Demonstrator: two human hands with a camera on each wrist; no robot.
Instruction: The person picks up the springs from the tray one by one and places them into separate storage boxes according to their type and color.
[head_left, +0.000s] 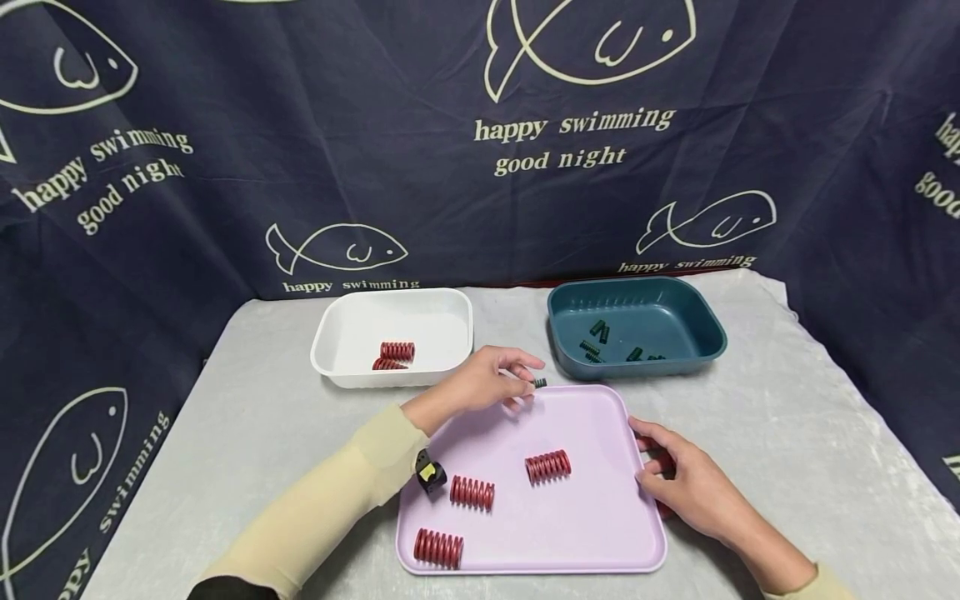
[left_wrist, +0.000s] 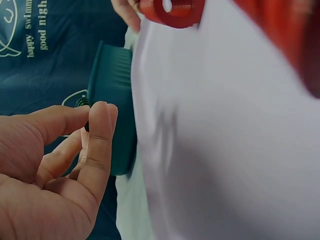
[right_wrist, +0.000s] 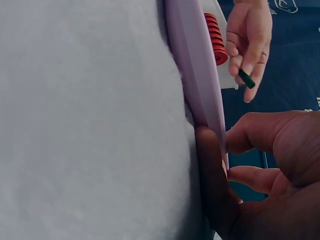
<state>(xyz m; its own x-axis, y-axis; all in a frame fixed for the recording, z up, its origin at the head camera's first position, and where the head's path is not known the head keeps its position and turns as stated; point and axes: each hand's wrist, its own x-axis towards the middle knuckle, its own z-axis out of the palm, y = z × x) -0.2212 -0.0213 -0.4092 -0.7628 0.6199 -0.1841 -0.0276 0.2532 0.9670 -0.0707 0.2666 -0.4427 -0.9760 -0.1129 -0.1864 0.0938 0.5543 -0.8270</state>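
My left hand pinches a small dark green spring between thumb and fingertips, over the far edge of the lilac tray. In the right wrist view the green spring sticks out past the fingers; in the left wrist view the fingertips hide most of it. My right hand grips the tray's right rim, fingers partly beneath it. Three larger red springs lie on the tray: one near its middle, one farther left and one at the near left corner.
Behind the tray on the left stands a white bin with two red springs. A teal bin holding several small green springs stands at the back right. Dark blue printed cloth hangs behind and beside the table.
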